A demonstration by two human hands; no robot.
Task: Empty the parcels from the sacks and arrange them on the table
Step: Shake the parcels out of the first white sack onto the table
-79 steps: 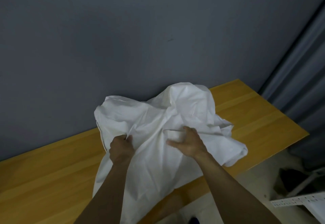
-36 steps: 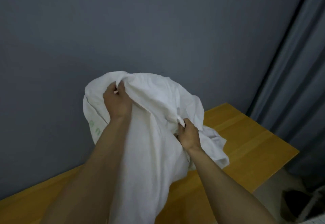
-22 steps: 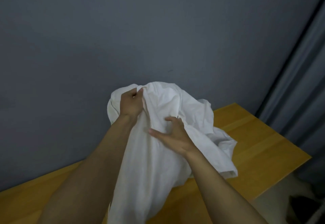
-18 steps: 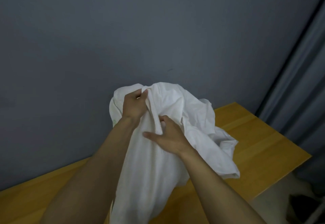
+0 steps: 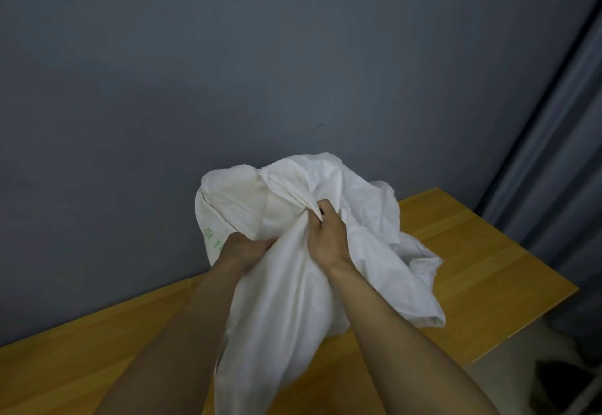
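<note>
One head-worn view is aimed forward and down, close over the yellow wooden counter, toward the grey wall.

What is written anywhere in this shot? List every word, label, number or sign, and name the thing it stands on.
Green print on the white sack, just above the left hand: a few pale characters, turned sideways on creased cloth, too blurred to read.
No other text: none shows on the table, the wall or the curtain.
</note>
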